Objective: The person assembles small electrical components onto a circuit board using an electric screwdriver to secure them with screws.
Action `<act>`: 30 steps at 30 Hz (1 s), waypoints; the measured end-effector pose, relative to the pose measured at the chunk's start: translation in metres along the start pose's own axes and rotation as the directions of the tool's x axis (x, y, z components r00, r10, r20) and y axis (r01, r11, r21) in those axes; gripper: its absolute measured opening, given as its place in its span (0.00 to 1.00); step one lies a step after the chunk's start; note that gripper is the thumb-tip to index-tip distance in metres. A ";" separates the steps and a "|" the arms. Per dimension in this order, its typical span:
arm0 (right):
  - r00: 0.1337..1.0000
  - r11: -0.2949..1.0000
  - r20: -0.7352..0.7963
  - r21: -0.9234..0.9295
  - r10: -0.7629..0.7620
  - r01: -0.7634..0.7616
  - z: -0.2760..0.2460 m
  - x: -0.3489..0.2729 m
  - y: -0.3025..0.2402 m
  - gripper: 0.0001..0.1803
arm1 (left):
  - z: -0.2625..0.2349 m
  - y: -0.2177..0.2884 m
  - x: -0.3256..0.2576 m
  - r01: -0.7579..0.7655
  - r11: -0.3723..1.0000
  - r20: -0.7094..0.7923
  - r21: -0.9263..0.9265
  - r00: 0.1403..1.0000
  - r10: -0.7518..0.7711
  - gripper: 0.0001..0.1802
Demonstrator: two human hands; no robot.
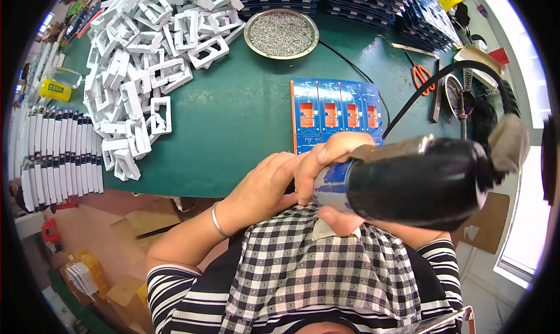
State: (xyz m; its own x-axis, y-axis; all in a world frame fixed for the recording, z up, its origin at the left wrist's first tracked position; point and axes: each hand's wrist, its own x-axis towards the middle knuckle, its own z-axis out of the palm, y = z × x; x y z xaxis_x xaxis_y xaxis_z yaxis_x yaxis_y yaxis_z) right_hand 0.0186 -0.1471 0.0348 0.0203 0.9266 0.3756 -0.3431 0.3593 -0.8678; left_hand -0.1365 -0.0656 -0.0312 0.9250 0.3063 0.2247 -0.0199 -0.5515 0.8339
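My right hand [335, 150] is wrapped round an electric screwdriver [417, 182], a thick black cylinder with a blue and silver front part and a cable at its rear end. The tool lies tilted across the view, and its tip is hidden. My left hand [262, 185] is beside the right one, its fingers bent and pressed together; their tips and whatever they grip are hidden. Just beyond both hands, a blue circuit board panel [341, 92] with orange rectangles lies on the green table [233, 124]. Its near part is covered by my hands and the tool.
A metal bowl of screws [281, 35] stands beyond the panel. White plastic frames [140, 65] are heaped at the left, near rows of white parts [64, 130]. Stacked blue panels [361, 4] line the back. Orange-handled scissors [421, 79] lie right, by the arching cable [461, 65].
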 end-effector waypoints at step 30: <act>0.880 -0.581 -0.421 -0.669 -0.219 -0.464 -0.151 -0.105 -0.064 0.29 | -0.012 0.025 0.004 0.212 0.976 -0.003 0.049 0.977 -0.212 0.24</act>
State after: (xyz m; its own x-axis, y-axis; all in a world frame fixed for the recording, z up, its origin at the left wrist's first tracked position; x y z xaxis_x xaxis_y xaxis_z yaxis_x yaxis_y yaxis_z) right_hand 0.1798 -0.2509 0.0013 0.4882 0.7838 0.3838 0.8178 -0.5644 0.1126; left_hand -0.1376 -0.0690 -0.0039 0.9071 0.4185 0.0445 0.1948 -0.5112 0.8371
